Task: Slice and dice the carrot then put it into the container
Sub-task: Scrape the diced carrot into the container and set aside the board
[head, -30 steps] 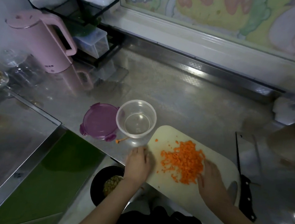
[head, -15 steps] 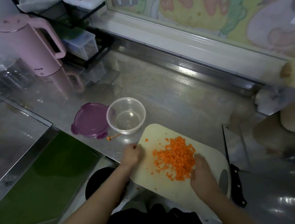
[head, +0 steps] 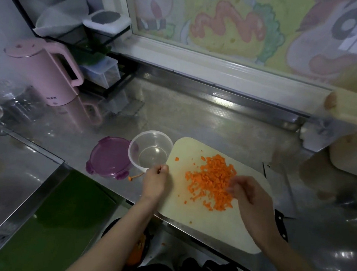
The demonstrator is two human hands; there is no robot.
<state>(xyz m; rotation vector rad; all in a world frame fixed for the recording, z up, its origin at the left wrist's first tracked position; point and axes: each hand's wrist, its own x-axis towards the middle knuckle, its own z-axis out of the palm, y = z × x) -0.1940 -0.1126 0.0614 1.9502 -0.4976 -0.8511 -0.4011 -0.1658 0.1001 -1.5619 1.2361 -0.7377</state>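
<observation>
Just at fingertips (head: 230,189) of right grip (head: 248,195), diced carrot (head: 210,182) on board (head: 207,224).

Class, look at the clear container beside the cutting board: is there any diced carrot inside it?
No, the clear container holds nothing, and the diced carrot lies heaped on the cutting board.
</observation>
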